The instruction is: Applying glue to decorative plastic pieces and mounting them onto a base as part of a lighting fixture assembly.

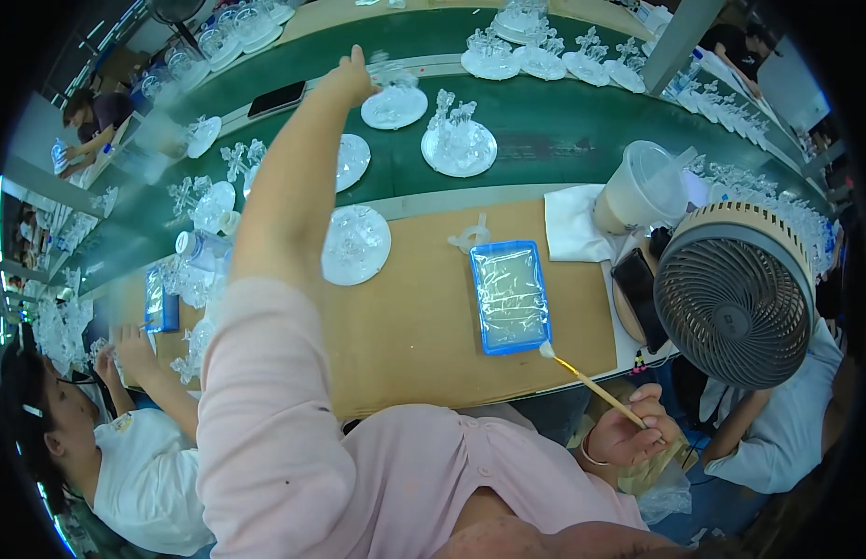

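My left hand [352, 82] reaches far forward over the green belt, one finger stretched out. Beside it is a round white base [394, 108] with a clear, blurred ornament on top; whether they touch I cannot tell. My right hand [630, 430] is closed around a thin brush [596, 387] with a wooden handle. The brush's pale tip is at the near right corner of a blue-rimmed tray [511, 296] covered with shiny, wrinkled film. On the brown work surface, by my left forearm, lies another round base [357, 245] with clear parts on it.
More clear ornaments [458, 140] stand on the green belt [563, 130], near a dark phone [277, 99]. At the right are a plastic cup [641, 186] on a white cloth [575, 224], a second phone [641, 298] and a fan [736, 298]. A co-worker [140, 456] sits at my left.
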Available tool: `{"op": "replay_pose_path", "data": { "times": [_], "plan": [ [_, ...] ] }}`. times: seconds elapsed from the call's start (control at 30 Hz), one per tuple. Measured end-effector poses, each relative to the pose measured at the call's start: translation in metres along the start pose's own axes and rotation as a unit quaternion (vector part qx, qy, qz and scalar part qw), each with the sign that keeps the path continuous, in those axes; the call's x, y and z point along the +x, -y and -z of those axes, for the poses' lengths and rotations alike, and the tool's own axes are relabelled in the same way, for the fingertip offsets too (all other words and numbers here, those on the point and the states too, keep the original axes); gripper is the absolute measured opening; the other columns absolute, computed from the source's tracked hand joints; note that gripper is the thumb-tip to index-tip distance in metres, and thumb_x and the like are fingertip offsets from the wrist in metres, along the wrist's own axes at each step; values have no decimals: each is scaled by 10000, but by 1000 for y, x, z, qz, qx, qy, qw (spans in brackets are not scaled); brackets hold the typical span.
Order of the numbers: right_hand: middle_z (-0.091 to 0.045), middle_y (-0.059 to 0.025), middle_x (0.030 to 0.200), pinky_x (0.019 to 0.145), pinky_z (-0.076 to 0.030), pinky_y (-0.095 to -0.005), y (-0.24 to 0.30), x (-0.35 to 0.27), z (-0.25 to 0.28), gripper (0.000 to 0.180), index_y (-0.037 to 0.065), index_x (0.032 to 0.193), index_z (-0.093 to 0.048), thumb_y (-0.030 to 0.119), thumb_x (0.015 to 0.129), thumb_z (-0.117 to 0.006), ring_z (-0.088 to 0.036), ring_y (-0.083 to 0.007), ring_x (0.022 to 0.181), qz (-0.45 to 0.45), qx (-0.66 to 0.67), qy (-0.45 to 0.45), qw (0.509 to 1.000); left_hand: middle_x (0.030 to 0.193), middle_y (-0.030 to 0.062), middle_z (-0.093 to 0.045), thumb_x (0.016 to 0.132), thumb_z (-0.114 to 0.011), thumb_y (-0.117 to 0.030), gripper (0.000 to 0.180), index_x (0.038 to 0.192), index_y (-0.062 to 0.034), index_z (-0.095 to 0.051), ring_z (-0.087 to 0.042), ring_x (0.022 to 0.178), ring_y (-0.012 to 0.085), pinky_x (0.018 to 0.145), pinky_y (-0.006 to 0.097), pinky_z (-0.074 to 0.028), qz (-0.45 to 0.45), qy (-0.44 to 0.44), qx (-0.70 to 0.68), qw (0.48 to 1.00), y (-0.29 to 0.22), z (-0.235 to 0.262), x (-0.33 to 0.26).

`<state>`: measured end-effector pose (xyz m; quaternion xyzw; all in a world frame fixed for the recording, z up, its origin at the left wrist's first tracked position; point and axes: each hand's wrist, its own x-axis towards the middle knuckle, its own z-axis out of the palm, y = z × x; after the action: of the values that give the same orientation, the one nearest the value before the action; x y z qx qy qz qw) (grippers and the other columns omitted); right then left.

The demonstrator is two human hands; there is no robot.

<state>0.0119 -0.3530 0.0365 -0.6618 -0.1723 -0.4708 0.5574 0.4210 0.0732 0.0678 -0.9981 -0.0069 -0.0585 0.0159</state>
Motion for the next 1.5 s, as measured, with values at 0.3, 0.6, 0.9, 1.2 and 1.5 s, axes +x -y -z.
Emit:
{"op": "replay_pose_path", "data": {
  "times": [0.3,0.6,0.9,1.2,1.5],
  "plan": [
    [-443,-48,621,715,-364,-366,-5,1,-14,229,85,909,-405,289,1009,-433,-375,-139,617,-24,37,-1,999,940,182,-676,808,-706,-273,386,1099,-31,-630,-680,677,281,615,404,-521,-134,361,172,907,2,67,-87],
    [-410,-35,621,707,-375,-365,3,-1,-11,210,83,892,-401,254,1013,-419,-380,-138,597,-13,44,-3,999,867,176,-673,814,-675,-134,149,910,-20,-675,-630,854,366,743,421,-494,-215,90,37,972,-26,68,-114],
    [-392,-25,620,710,-386,-356,6,-2,-13,209,84,887,-410,248,1018,-402,-369,-133,590,-22,43,-5,999,963,162,-641,755,-700,-53,272,1017,-52,-628,-611,945,359,783,437,-495,-326,183,66,925,-85,82,-171],
    [-406,-32,618,720,-378,-363,3,-4,-13,216,80,898,-413,254,1023,-382,-348,-136,604,-25,31,-9,999,1289,165,-520,655,-815,-112,667,1263,-95,-541,-555,1131,338,940,401,-482,-109,215,229,943,21,63,-95],
    [-403,-52,628,709,-388,-362,4,-3,-14,210,64,902,-417,235,1019,-385,-374,-134,599,-12,39,-14,999,946,200,-678,749,-707,-126,198,907,-9,-685,-648,909,366,805,441,-514,-57,65,131,988,66,10,-68]
  ]
}}
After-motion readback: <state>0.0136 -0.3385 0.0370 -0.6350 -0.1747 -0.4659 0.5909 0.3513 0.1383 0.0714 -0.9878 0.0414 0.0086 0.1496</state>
